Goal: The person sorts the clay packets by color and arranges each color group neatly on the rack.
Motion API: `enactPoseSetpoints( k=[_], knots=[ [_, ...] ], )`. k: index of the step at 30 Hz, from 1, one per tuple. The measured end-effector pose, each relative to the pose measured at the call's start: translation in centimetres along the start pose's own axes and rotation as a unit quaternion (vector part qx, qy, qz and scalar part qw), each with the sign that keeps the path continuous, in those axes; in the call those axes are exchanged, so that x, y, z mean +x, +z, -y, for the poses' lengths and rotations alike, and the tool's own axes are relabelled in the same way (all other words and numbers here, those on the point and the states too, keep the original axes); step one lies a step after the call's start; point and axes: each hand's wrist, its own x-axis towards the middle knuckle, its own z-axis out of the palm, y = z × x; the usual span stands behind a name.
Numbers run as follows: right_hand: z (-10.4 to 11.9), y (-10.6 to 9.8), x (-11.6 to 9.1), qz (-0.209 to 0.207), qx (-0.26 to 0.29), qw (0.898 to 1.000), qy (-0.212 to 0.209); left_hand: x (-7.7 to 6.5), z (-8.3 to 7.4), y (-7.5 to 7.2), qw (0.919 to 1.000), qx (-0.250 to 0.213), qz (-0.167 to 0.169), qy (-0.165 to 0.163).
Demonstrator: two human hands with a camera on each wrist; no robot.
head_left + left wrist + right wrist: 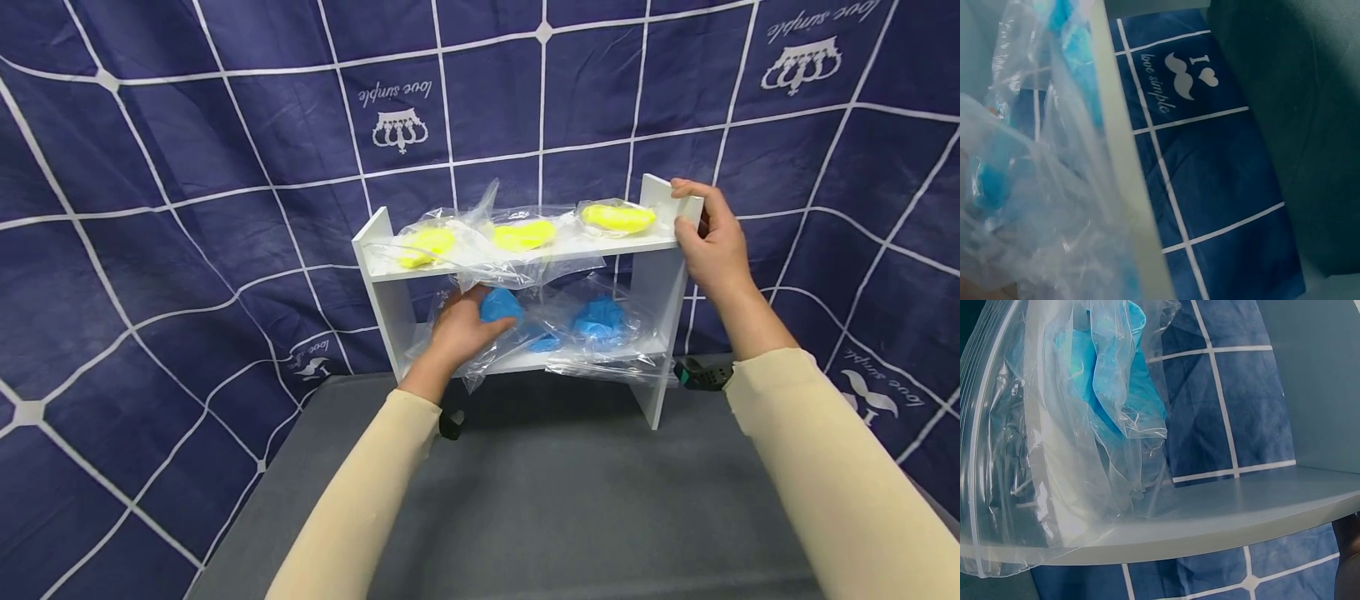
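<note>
A white two-tier shelf [525,258] stands against the curtain. On its lower board, clear zip bags hold crumpled bright blue items [600,318]; their exact kind cannot be told. My left hand [461,329] holds the leftmost blue bag [501,306], thumb in front and the other fingers partly hidden behind plastic. With fingers over the top edge and thumb at the front, my right hand [712,237] grips the shelf's right side panel [667,292]. The right wrist view shows a bagged blue item [1129,381] close up; the left wrist view shows loose clear plastic [1054,206].
Three bagged yellow items [617,218] lie along the upper board, with plastic drooping over its front edge. Bag edges [611,367] overhang the lower board. The shelf stands on a dark grey tabletop [555,500], before a navy checked curtain [262,208].
</note>
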Motion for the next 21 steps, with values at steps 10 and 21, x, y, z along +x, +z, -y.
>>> enactPoseSetpoints(
  k=[10,21],
  knots=[
    [-1.6,0.1,0.9,-0.002,0.010,1.000,-0.002,0.5,0.0,2.0,0.9936,0.101,0.048,-0.013],
    [-1.3,0.0,0.5,0.003,0.002,1.000,0.006,0.4,-0.1,2.3,0.9924,0.116,0.034,-0.023]
  ],
)
